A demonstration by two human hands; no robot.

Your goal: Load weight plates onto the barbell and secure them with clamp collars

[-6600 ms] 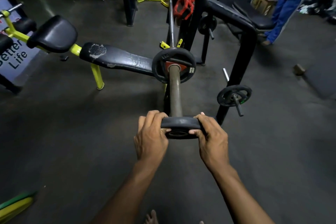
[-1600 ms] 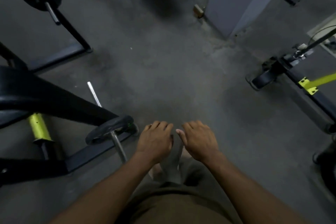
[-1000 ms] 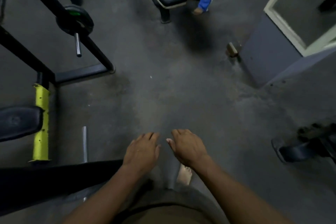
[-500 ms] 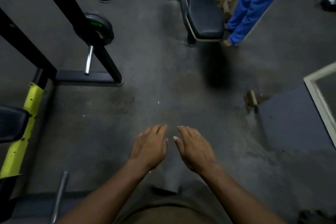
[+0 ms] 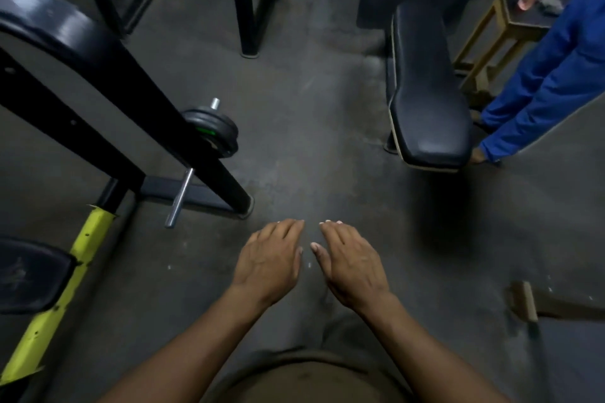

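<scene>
The dark concrete floor (image 5: 294, 147) carries a black rack frame (image 5: 209, 160), a padded bench (image 5: 425, 101) and a wooden block (image 5: 527, 301).

Black plates (image 5: 212, 132) sat stacked on steel storage peg of black rack, left of centre; green marking showed on face. Bare peg end protruded beyond stack.

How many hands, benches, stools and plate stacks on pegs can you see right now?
Hands: 2, left hand and right hand, both empty
Benches: 1, bench
Stools: 1, stool
Plate stacks on pegs: 1, plates
Total: 5
</scene>
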